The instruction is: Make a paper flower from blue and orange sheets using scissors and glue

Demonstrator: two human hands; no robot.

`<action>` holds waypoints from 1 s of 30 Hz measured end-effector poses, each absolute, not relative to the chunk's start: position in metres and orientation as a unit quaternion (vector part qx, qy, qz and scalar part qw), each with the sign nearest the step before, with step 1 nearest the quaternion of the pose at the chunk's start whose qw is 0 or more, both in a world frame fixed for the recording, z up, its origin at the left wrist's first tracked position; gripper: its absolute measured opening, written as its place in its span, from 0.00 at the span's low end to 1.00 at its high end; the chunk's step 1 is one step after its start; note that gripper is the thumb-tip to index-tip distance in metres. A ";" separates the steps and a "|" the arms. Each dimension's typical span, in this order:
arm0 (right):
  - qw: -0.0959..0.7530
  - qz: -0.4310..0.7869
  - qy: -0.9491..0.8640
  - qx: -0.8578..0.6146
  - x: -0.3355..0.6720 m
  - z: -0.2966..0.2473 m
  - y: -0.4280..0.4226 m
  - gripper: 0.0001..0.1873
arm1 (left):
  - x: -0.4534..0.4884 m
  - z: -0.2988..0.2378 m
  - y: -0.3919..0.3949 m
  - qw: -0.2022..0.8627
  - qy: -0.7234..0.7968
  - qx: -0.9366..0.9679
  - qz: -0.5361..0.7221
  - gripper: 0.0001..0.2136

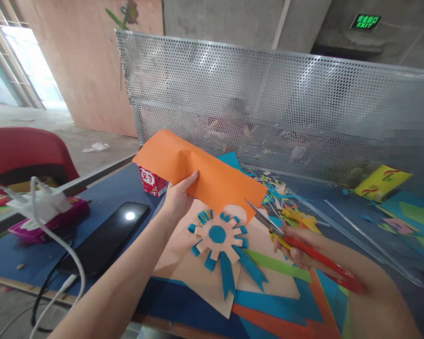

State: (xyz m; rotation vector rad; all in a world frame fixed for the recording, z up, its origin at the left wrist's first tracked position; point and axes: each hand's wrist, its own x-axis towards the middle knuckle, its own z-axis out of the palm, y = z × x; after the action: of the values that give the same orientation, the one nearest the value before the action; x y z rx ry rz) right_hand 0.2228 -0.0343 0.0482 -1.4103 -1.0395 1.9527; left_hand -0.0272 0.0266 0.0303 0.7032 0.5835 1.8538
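Observation:
An orange paper sheet [212,174] is pinched in my left hand [180,193], with the thumb on its near face and a crease beside it. My right hand [297,242] grips a pair of scissors [314,256] with red handles. Their blades point up and left, close to the sheet's lower right edge, where a rounded notch shows. Below the sheet lies a paper rosette [217,234] in pale peach and blue, with looped petals, a blue centre and two blue ribbon tails. It rests on peach paper sheets [183,263].
A black phone [109,235] and a white charger [44,205] with cables lie left. A red box [151,181] stands behind my left hand. Paper scraps [275,188], a yellow glue gun [300,217], clear sticks [353,226] and a yellow packet [383,182] lie right. A perforated metal screen [268,103] borders the table.

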 end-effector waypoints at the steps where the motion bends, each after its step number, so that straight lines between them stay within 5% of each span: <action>1: 0.260 0.723 -0.376 -0.518 0.223 0.048 -0.034 0.12 | -0.027 0.030 0.026 0.512 0.242 0.292 0.771 0.19; 15: 0.231 0.696 -0.395 -0.554 0.219 0.059 -0.039 0.10 | -0.028 0.031 0.026 0.512 0.243 0.295 0.769 0.18; 30: 0.094 0.537 -0.671 -0.503 0.245 0.040 -0.034 0.12 | -0.028 0.030 0.027 0.514 0.245 0.298 0.766 0.20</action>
State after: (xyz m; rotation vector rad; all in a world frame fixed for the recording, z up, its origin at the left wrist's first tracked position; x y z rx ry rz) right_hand 0.2454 -0.0343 0.0396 -1.4931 -1.9905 1.5924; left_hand -0.0284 0.0267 0.0299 0.7169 0.5894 1.8400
